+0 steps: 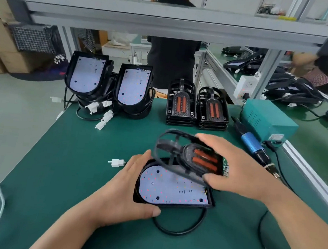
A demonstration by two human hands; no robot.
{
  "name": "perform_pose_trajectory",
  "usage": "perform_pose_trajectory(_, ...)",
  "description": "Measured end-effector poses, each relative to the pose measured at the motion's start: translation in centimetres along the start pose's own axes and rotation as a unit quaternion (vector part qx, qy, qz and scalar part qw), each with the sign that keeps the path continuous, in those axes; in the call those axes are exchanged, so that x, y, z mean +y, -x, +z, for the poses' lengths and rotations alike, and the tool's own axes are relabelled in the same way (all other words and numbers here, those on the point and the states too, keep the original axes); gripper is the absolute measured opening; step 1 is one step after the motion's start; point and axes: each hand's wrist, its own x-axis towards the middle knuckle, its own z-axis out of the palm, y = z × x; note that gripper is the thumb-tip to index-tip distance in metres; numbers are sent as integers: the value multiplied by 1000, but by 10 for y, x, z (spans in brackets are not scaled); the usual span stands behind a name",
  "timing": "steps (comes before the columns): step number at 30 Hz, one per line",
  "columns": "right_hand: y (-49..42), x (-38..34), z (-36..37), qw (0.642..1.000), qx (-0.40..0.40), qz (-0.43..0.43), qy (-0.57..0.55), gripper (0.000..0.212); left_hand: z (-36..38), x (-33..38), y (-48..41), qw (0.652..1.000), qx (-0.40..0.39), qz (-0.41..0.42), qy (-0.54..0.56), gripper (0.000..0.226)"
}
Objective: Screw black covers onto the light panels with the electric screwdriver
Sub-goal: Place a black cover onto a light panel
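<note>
Green mat (73, 168), light panel (173, 191) rounded-end left — left hand (126, 190) grips it, right hand (234, 169) holds black cover (186, 155)

- Left hand (133, 182) in shot: bare, nothing worn on fingers or wrist that shows.
- At its near edge, the left thumb (152, 212) shows a short, rounded nail, trimmed close.
- Behind it, the left forearm (68, 230) is bare right down to the bottom of the picture, with no sleeve edge in sight.
- Right hand (232, 169): bare as well, its outline a little blurred.
- The right thumb (211, 180) is smooth, its nail too soft to read.
- Behind that hand, the right forearm (297, 219) is uncovered all the way to the corner.
</note>
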Motion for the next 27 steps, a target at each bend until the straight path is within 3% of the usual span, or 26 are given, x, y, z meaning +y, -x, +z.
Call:
perform_pose_trajectory(4,2,-7,7,995,-93,-6,46,91,1,-4,1,1000,6,-14,12,130)
perform_pose_trajectory(13,-12,-23,15,981,-162,-34,99,85,0,-1,-4,1000,10,21,5,124)
perform_pose_trajectory(21,-6,-17,26,986,-148,-26,70,80,2,2,-4,998,25,55,25,85)
perform_pose_trajectory(24,-1,-11,26,992,-128,-14,11,75,1,1,-5,998,22,56,26,90)
perform_pose_trajectory(27,12,4,12,997,-24,43,-66,56,0,-1,-4,998,21,44,32,103)
